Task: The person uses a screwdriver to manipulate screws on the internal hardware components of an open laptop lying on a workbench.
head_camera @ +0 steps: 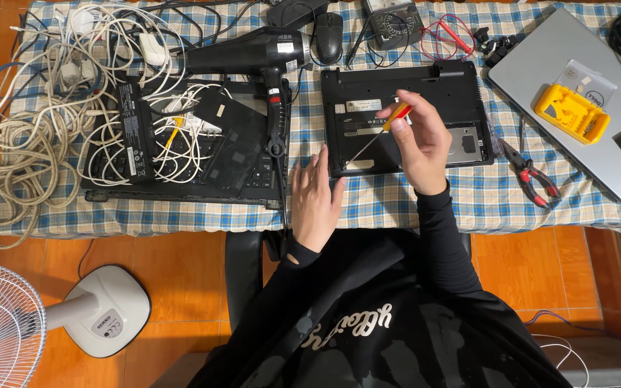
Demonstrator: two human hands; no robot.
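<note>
A small black laptop (368, 86) lies upside down on the checked tablecloth, its underside facing up. My right hand (425, 140) holds a screwdriver (389, 123) with a red and yellow handle, its thin shaft slanting down-left onto the laptop's near edge. My left hand (315, 197) rests flat, fingers together, against the laptop's near-left corner.
A black hair dryer (253, 54), a second black laptop (181, 144) under white cables, and a heap of cords (30, 129) fill the left. Red pliers (533, 176), a silver laptop (576, 93) bearing a yellow bit case (571, 111), a multimeter (393, 21) and a mouse (328, 36) lie around. A white fan (37, 323) stands on the floor.
</note>
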